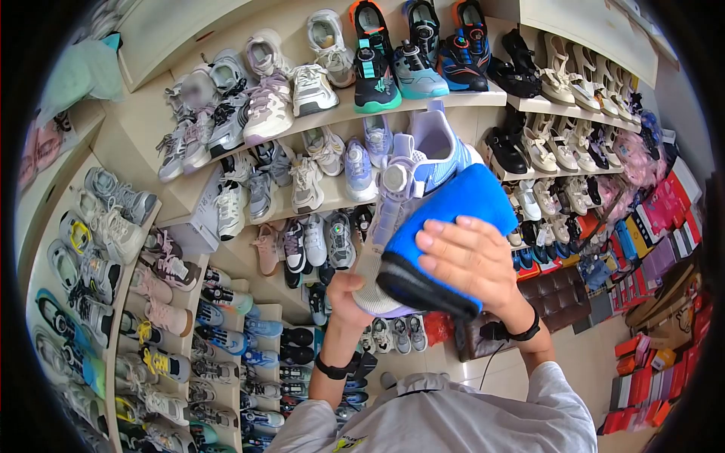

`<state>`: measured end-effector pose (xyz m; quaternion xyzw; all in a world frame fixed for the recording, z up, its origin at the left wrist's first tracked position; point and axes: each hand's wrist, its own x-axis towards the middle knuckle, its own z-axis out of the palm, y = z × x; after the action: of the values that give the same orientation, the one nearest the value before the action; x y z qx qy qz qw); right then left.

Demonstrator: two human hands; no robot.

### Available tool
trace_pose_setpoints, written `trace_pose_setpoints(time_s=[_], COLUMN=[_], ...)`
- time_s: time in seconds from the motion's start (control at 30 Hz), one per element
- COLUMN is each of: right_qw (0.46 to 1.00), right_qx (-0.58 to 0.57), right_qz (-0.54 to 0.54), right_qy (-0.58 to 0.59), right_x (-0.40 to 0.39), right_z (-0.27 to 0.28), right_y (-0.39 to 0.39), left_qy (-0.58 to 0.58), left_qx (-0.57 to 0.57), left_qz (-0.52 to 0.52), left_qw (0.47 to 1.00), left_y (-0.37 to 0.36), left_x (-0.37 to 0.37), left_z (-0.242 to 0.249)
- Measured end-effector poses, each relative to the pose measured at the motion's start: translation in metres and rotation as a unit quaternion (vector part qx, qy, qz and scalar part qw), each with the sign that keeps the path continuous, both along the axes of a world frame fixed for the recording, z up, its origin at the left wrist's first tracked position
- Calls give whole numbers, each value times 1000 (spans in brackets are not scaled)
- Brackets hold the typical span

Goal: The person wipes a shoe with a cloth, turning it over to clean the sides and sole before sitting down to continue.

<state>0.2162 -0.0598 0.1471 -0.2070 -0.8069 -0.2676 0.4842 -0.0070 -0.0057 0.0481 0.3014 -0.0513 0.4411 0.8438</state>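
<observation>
A lavender and white sneaker with a round dial on its strap is held up in front of the shelves. Around its toe end, low on the left, my left hand is closed, the thumb pressed to the pale mesh. My right hand presses a bright blue cloth with a black edge against the side of the shoe. Its fingers lie over the cloth, which hides part of the upper and the sole. Both wrists wear dark bands.
Shelves packed with sneakers stand ahead and at the left. More shelves hold cream strapped shoes at the right. Stacked shoe boxes line the right side. A brown tufted leather seat stands behind my right wrist.
</observation>
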Motion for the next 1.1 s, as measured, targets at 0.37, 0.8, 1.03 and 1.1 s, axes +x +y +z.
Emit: trace_pose_setpoints(time_s=[0.37,0.8,1.03,1.1], right_qw=[982,954,969,979], right_qx=[6,-52,-46,-50], right_qz=[-57,-112,-75,-60], right_qy=[182,272,232,189], right_x=[18,29,9,3], right_z=[3,13,1,3], right_y=[22,24,11,4], left_qy=[-108,-64,-58,-44], left_qx=[-51,-25,4,10], left_qz=[-52,-49,-40,-28], left_qw=[992,996,998,999], left_y=[-5,-9,0,1], left_x=[-1,0,-1,-1], left_z=[-7,-7,-17,-15])
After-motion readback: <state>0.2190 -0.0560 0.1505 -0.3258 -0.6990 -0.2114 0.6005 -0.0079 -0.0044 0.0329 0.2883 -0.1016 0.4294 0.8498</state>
